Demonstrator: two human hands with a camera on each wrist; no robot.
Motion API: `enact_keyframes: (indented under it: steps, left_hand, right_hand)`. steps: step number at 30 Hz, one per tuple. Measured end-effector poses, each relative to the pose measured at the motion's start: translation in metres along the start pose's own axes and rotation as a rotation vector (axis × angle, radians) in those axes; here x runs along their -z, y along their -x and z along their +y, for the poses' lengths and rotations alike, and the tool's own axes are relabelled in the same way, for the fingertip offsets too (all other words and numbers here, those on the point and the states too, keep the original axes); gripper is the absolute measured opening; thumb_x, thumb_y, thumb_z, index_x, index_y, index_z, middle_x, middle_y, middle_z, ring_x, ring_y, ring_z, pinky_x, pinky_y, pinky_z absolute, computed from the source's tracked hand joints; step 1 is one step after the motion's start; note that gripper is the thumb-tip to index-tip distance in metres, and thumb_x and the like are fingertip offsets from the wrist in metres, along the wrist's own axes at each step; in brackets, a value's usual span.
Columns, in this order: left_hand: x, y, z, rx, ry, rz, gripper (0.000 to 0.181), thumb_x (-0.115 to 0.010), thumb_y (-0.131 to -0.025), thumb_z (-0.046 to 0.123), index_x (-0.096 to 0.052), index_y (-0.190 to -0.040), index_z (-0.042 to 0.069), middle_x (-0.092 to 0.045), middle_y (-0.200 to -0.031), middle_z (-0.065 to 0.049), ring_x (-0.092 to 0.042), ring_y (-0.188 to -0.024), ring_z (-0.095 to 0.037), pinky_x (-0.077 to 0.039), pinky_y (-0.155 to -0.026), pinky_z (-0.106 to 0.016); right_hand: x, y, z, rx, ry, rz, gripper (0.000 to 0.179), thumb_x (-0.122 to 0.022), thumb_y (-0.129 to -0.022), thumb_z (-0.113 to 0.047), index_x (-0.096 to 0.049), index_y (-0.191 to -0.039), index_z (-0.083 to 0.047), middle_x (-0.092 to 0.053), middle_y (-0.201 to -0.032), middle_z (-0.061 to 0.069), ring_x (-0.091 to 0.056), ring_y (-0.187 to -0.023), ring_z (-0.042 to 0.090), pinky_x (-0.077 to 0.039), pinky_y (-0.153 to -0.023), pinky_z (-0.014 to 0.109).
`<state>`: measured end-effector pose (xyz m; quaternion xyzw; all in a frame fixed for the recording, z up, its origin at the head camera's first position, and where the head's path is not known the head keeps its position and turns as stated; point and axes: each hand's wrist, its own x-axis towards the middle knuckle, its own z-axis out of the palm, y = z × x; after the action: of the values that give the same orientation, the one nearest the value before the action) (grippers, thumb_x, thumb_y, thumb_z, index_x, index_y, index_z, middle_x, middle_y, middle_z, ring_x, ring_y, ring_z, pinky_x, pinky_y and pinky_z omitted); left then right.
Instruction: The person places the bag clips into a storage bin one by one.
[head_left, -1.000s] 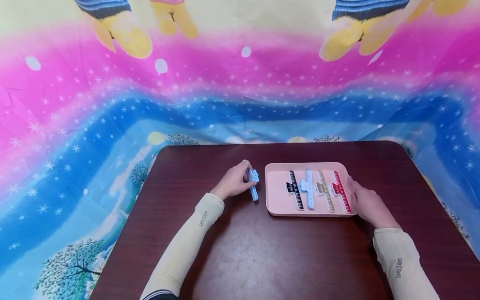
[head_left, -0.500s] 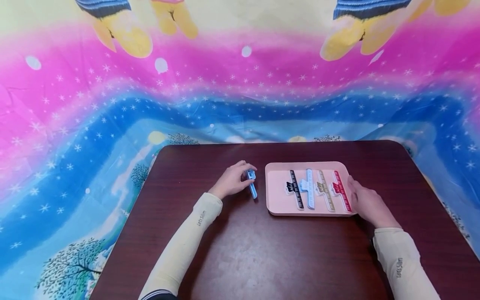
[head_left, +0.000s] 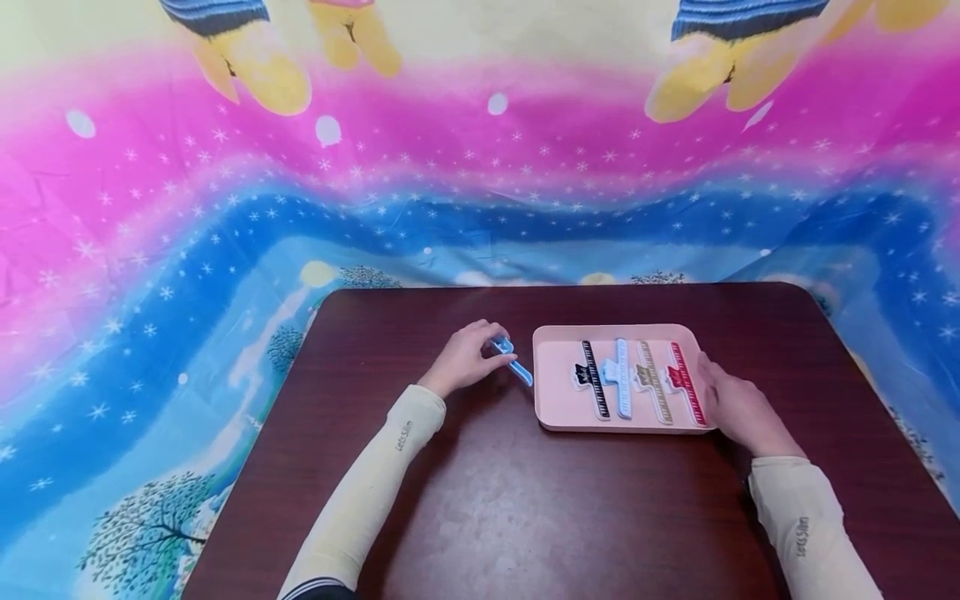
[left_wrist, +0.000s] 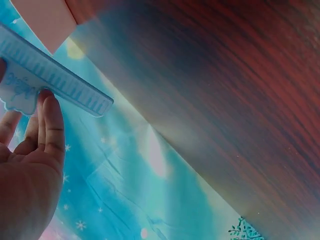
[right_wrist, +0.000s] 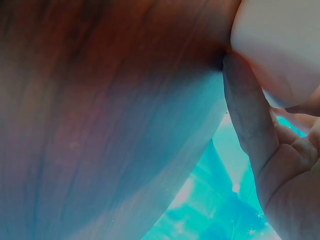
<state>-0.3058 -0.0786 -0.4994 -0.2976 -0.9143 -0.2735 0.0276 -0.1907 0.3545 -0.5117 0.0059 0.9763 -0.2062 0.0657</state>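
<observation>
My left hand pinches a blue clip just left of the pink tray. In the left wrist view this blue clip shows a long bar with a piano-key pattern and a wavy-edged handle, where the fingers hold it. The pink tray carries a row of similar clips: a black clip, a light blue clip, a gold clip and a red clip. My right hand holds the tray by its right side, thumb near the front corner; the right wrist view shows the thumb against the tray wall.
The dark brown wooden table lies under everything, its far edge just behind the tray. A colourful snowflake-patterned cloth hangs behind and beside the table.
The blue clip in my left hand has turned, its lower end swinging right toward the tray's left rim. My right hand and the tray stay almost still.
</observation>
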Motion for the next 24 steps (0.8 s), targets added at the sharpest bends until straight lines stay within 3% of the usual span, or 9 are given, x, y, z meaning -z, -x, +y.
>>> enact_keyframes:
  steps: [5, 13, 24]
  left_hand:
    - [0.001, 0.0001, 0.0003, 0.009, 0.017, 0.007, 0.028, -0.077, -0.092, 0.045, -0.067, -0.104, 0.023, -0.058, -0.09, 0.004, -0.058, -0.079, -0.014, -0.051, -0.072, -0.028]
    - [0.0025, -0.001, 0.0004, 0.025, 0.029, -0.015, 0.031, -0.071, -0.096, 0.049, -0.057, -0.092, 0.021, -0.049, -0.079, 0.004, -0.049, -0.075, -0.014, -0.042, -0.069, -0.029]
    - [0.0044, -0.0005, 0.0013, 0.014, 0.068, -0.033, 0.022, -0.067, -0.1, 0.045, -0.06, -0.098, 0.024, -0.053, -0.078, 0.004, -0.052, -0.072, -0.013, -0.045, -0.066, -0.028]
  right_hand:
    - [-0.0017, 0.0001, 0.0004, 0.034, 0.01, 0.041, 0.061, -0.047, -0.106, -0.012, -0.024, -0.16, 0.004, -0.043, -0.143, 0.045, -0.053, -0.119, 0.061, -0.044, -0.099, 0.073]
    - [-0.0013, 0.0003, 0.0001, 0.006, 0.004, 0.01, 0.063, -0.047, -0.107, -0.014, -0.019, -0.162, 0.001, -0.04, -0.147, 0.044, -0.048, -0.127, 0.062, -0.04, -0.104, 0.074]
    - [-0.0014, 0.0002, 0.0002, 0.005, 0.004, 0.006, 0.064, -0.047, -0.107, -0.014, -0.019, -0.162, 0.003, -0.038, -0.148, 0.044, -0.047, -0.128, 0.062, -0.039, -0.105, 0.073]
